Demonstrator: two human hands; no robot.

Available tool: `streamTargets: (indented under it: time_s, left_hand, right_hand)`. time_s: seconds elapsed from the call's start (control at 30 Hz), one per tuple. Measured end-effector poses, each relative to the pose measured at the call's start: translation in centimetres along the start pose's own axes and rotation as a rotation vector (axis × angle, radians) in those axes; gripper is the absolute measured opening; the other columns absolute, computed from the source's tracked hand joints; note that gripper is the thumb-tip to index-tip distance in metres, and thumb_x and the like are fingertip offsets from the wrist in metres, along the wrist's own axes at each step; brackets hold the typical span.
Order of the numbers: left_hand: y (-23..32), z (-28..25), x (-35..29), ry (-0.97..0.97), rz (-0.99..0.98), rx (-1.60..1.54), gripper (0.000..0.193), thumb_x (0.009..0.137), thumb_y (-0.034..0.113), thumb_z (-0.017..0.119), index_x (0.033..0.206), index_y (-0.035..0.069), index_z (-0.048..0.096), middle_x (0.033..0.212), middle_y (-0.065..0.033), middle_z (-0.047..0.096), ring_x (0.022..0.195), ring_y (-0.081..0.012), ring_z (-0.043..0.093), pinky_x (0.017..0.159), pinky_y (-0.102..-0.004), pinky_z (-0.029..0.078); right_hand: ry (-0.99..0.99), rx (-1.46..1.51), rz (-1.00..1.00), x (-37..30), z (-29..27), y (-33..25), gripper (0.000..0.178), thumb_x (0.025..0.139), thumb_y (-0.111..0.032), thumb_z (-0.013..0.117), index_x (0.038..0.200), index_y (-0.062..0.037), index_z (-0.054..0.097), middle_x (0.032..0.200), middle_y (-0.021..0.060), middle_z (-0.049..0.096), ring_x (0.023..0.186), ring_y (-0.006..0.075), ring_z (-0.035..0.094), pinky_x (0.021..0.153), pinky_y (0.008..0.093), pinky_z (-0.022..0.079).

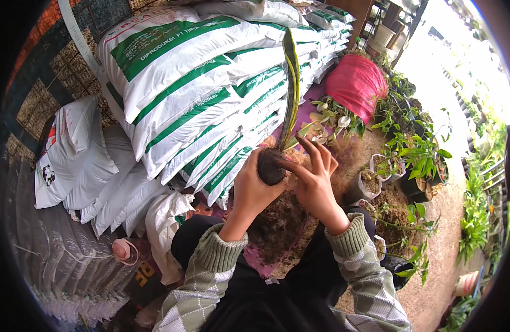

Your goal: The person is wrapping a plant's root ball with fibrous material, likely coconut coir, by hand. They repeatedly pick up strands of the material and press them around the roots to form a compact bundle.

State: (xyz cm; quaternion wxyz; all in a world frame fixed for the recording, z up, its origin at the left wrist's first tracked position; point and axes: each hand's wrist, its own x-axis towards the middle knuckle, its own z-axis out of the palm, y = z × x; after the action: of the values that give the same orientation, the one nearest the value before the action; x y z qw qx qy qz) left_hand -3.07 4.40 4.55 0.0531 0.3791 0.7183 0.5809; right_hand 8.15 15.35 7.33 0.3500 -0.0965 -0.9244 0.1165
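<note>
In my left hand [251,187] is a small dark round pot or clump of soil [270,170]; I cannot tell which. My fingers wrap around its side. From it rises a long upright snake plant leaf [291,77], green with yellow edges. My right hand [320,185] has its index finger stretched out to the dark rim, and its other fingers are raised and apart. Below both hands a heap of loose dark soil [280,221] lies on a purple sheet [259,264] between my knees.
White-and-green sacks [183,72] are stacked ahead and to the left. A pink sack [356,87] stands at the far right, near cut leaves [321,124]. Potted leafy plants [418,155] line the right side. Clear plastic bags [58,249] and a pink cup [122,249] sit lower left.
</note>
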Motion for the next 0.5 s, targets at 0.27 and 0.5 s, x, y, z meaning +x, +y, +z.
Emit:
streamTargets:
  time_s: [0.27,0.5]
  left_hand:
    - [-0.1,-0.3,0.0,-0.015,-0.023,0.003,0.056,0.067,0.01,0.077,0.117,0.002,0.053,0.101,-0.0117,0.066,0.092,-0.0198,0.065,0.08,-0.0325,0.051]
    - [-1.0,-0.3,0.0,-0.233,-0.225,-0.428,0.071,0.067,0.014,0.083,0.126,0.001,0.045,0.112,-0.0123,0.061,0.102,-0.0197,0.061,0.088,-0.0326,0.049]
  right_hand:
    - [0.187,0.0,-0.019,-0.2,-0.2,-0.1,0.041,0.063,0.001,0.059,0.09,-0.0257,0.075,0.134,0.0065,0.051,0.118,0.0291,0.044,0.095,0.0417,0.027]
    - [0.034,0.043,0.046,-0.3,-0.1,0.3,0.042,0.067,0.003,0.06,0.094,-0.0254,0.075,0.135,0.007,0.049,0.121,0.0312,0.042,0.098,0.0456,0.026]
